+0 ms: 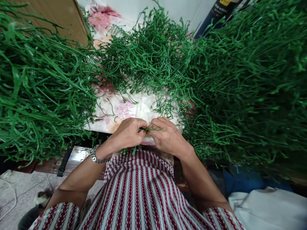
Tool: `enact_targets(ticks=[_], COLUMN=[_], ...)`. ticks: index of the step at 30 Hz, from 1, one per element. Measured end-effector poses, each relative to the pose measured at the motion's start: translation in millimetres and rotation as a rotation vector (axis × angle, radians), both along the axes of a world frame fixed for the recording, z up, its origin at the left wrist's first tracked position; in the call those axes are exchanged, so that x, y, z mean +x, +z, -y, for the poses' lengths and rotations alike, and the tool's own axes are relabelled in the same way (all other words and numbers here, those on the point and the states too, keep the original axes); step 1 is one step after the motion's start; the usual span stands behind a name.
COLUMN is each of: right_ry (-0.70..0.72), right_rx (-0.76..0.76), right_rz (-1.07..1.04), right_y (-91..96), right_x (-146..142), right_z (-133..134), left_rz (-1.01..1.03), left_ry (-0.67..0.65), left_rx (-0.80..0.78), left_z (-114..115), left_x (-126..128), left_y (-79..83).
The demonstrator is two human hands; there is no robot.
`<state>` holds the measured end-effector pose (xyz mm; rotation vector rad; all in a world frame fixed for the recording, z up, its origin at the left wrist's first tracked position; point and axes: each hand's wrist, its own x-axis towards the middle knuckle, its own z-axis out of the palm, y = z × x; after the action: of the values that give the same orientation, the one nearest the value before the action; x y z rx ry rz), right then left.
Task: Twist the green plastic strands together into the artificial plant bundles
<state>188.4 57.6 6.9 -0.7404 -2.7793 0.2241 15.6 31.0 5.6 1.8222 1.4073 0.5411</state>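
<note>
My left hand (130, 131) and my right hand (165, 134) meet at the table's near edge, just in front of my body. Both are closed, fingertips pinching thin green stems (155, 129) that look like plastic. One stem end points right across the right hand's fingers. A few knobbed green tips (134, 150) hang below the left hand. How the pieces join between the fingertips is hidden. Beyond the hands, a loose heap of thin green stems (148, 54) with small knobbed ends lies on a flowered cloth (141, 103).
A large pile of broader, glossy green strands (40, 86) rises at the left, before a cardboard box (59, 19). Another tall pile of green stems (251, 83) fills the right side. Behind it leans a dark cylinder (216, 16). White sacking (268, 207) lies low at the right.
</note>
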Motion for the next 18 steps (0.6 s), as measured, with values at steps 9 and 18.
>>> enact_targets(ticks=[9, 18], right_ry=[0.091, 0.089], right_rx=[-0.536, -1.064], right_rz=[-0.466, -0.801], right_y=[-4.4, -9.3], right_x=[-2.1, -9.0], right_z=[-6.4, -3.5], left_rz=[0.683, 1.11], left_ry=[-0.054, 0.133], left_rx=[-0.314, -0.491], left_z=[-6.2, -5.4], left_x=[-6.1, -0.2], left_y=[-3.0, -9.3])
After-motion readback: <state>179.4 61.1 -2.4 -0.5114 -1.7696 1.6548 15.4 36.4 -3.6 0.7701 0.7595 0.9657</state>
